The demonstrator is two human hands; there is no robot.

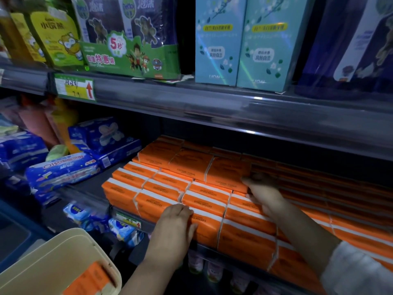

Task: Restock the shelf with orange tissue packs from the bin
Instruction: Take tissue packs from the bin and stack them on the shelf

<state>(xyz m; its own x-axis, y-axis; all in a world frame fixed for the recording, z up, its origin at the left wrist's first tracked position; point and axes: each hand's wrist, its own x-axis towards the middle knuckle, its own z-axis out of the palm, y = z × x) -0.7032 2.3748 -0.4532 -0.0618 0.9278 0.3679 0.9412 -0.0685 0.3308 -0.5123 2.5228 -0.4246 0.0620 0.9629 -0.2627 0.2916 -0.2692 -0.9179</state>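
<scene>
i was at the squaring-up step: my left hand [177, 220] lay flat and open against the front orange tissue packs [204, 201] on the shelf [212, 107], my right hand [262, 191] spread loosely on the row behind, gripping nothing. next i judged a reach back to the bin [63, 258], where one pack [91, 279] waited. blue packs [63, 171] crowded the left side.

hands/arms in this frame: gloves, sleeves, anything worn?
Both hands are bare, no gloves. No rings, watch or bracelet can be seen on the left hand or the right hand. The left forearm is uncovered for all that shows. The right arm has a light, whitish sleeve pushed up towards the elbow, in a soft, slightly textured fabric.
</scene>
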